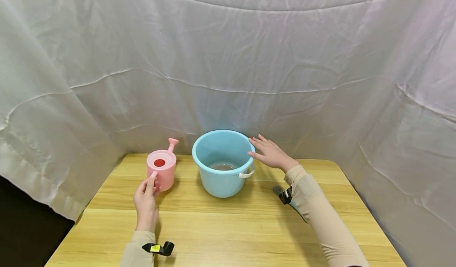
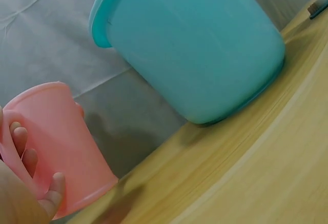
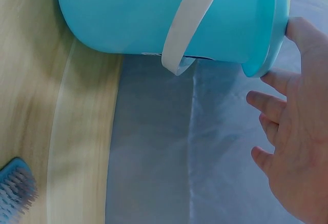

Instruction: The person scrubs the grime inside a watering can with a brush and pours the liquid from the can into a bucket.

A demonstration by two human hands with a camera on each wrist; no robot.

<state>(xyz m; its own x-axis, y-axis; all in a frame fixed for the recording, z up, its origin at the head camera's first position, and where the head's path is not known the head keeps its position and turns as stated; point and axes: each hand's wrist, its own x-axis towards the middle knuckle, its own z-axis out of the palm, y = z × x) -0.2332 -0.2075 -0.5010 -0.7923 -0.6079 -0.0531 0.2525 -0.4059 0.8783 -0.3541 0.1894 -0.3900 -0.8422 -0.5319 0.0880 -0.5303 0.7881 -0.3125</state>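
Note:
My left hand (image 1: pixel 146 201) grips the handle of a pink watering can (image 1: pixel 169 176), its fingers curled through the handle in the left wrist view. The can is upright, its spout directed toward the back; whether its base touches the table I cannot tell. To its right stands a light blue bucket (image 1: pixel 222 185) with a shallow layer of what looks like water at the bottom. A white bail handle (image 3: pixel 184 29) hangs down the bucket's side. My right hand (image 1: pixel 270 154) has its fingers extended, with the thumb and a fingertip touching the bucket's right rim.
A blue brush (image 3: pixel 16 190) with bristles lies on the wooden table (image 1: pixel 221 231), partly under my right forearm in the head view. Grey-white cloth (image 1: pixel 228 61) hangs behind the table and along both sides. Each wrist wears a black camera mount.

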